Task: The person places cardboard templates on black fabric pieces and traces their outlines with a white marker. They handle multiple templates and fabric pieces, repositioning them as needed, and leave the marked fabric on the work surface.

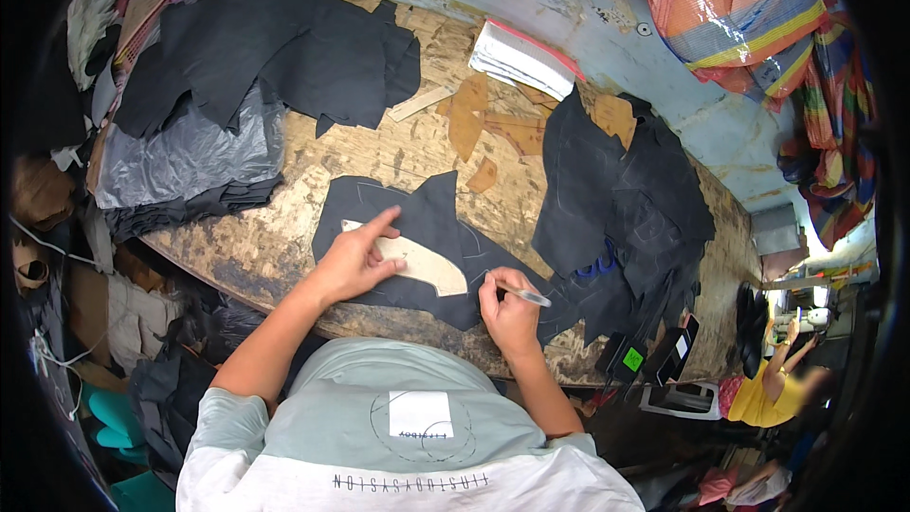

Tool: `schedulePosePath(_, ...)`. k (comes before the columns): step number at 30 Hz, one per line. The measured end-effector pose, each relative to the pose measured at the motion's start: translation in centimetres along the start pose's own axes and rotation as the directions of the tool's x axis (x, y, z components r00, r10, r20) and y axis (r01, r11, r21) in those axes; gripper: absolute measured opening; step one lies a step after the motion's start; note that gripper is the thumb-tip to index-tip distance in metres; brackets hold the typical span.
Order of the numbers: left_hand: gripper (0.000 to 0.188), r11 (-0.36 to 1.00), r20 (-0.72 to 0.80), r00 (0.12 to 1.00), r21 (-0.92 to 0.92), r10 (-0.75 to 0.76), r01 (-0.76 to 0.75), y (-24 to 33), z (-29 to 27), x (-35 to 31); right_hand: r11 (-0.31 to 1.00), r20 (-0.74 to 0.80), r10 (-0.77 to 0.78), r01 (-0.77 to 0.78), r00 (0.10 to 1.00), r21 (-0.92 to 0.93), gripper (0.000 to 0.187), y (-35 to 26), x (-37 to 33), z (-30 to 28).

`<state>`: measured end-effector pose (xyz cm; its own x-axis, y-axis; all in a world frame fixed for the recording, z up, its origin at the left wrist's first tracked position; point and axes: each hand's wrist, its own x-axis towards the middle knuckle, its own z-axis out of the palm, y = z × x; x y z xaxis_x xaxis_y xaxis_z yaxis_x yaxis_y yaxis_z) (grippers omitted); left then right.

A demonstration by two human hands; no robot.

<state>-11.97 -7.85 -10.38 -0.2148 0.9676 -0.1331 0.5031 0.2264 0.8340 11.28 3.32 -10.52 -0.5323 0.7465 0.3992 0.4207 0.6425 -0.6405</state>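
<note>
A dark piece of leather-like material (431,204) lies on the worn wooden table in front of me, with thin pale outlines drawn on it. On top of it rests a cream curved template (427,264). My left hand (358,261) presses on the template's left end, fingers spread. Just right of the template, my right hand (510,308) grips a pen (529,297), its fingers pinched round the barrel. The pen's back end points right; its tip is close to the dark material, and I cannot tell if it touches.
Dark sheets (294,47) and a plastic-covered stack (190,161) fill the left. Brown templates (467,118) and a white pad (524,59) lie at the back. Right are more dark pieces (616,199), blue-handled scissors (599,264) and a black device (626,356). A person (763,389) sits far right.
</note>
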Motion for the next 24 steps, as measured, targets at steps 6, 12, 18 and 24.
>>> schedulePosePath(6,0.05,0.837,-0.042,0.943,0.474,0.33,-0.272,-1.6,0.0,-4.1,0.887,0.101,-0.058,0.004,0.993,0.461,0.009,-0.6,1.9,5.9)
schedulePosePath(12,0.043,0.826,-0.11,0.898,0.452,0.427,-0.337,-4.0,-0.6,-5.9,0.9,0.077,-0.183,0.136,0.98,0.414,0.009,-0.6,1.9,8.0)
schedulePosePath(18,0.048,0.785,-0.162,0.902,0.569,0.399,-0.245,-3.5,-0.5,-5.9,0.897,0.111,-0.092,0.034,0.99,0.441,0.006,-0.3,1.8,7.7)
schedulePosePath(24,0.059,0.877,-0.177,0.925,0.416,0.336,-0.239,-4.1,-0.3,-5.5,0.758,0.278,-0.035,-0.156,0.96,0.633,0.013,-3.8,2.3,6.8)
